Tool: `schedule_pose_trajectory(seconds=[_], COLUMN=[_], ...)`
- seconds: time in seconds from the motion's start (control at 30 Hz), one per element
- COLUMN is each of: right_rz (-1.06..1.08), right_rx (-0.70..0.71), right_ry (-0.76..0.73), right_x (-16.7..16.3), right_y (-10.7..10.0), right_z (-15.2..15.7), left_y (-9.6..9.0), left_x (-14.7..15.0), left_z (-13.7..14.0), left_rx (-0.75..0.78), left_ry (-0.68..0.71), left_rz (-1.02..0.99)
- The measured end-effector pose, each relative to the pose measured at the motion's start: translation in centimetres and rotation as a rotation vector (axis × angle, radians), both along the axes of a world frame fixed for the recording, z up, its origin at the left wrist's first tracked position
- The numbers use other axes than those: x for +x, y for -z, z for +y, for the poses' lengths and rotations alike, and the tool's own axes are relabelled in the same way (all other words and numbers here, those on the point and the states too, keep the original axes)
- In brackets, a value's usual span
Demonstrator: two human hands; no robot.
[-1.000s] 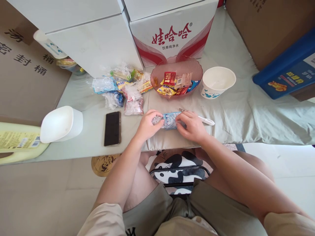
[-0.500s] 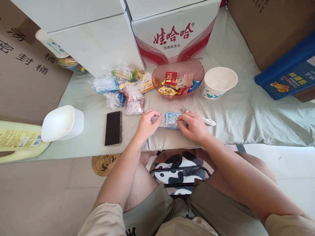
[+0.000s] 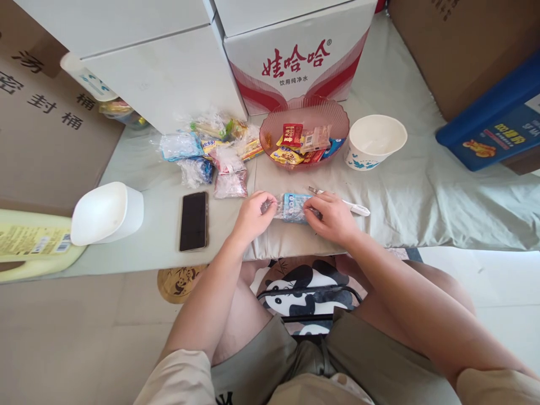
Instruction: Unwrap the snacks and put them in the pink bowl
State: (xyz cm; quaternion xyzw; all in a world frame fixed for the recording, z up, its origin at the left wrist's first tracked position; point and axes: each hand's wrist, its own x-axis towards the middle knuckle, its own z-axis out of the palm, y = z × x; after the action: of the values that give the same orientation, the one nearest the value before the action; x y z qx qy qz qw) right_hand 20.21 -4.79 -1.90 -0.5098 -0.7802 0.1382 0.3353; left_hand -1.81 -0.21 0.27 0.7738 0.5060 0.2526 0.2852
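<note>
A crinkled clear plastic packet with a blue label (image 3: pixel 294 207) is held low over the cloth near the front edge. My left hand (image 3: pixel 256 216) pinches its left end between thumb and fingers. At its right end my right hand (image 3: pixel 331 216) is closed with thumb and forefinger on the plastic. A white pen-like tool with a metal tip (image 3: pixel 358 209) lies behind and partly under my right hand. Just beyond stands a pink glass bowl (image 3: pixel 270 115) with red, yellow and blue snack packets in it. Left of the bowl lies a pile of wrapped packets (image 3: pixel 230 160).
A black phone (image 3: pixel 194 221) and a white plastic tub (image 3: pixel 122 219) are to the left. Right of the bowl stands a white paper tub (image 3: pixel 371 140). A white carton (image 3: pixel 295 62) is at the back; a blue container (image 3: pixel 493 124) lies far right.
</note>
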Motion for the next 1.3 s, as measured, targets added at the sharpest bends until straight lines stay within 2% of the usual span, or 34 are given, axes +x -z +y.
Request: schedule_pose_trajectory(seconds=[0.73,1.3], right_rz=[-0.036,-0.062], right_rx=[-0.088,-0.072], right_ry=[-0.039,-0.063], right_x=[0.03,0.04], right_y=[-0.23,-0.24], right_z=[-0.08,-0.17], left_y=[0.00,-0.24], left_x=[0.44,0.64], left_z=[-0.49,-0.67], left_rx=[-0.074,-0.107], left_ry=[0.054,0.091], left_rz=[-0.003,0.018])
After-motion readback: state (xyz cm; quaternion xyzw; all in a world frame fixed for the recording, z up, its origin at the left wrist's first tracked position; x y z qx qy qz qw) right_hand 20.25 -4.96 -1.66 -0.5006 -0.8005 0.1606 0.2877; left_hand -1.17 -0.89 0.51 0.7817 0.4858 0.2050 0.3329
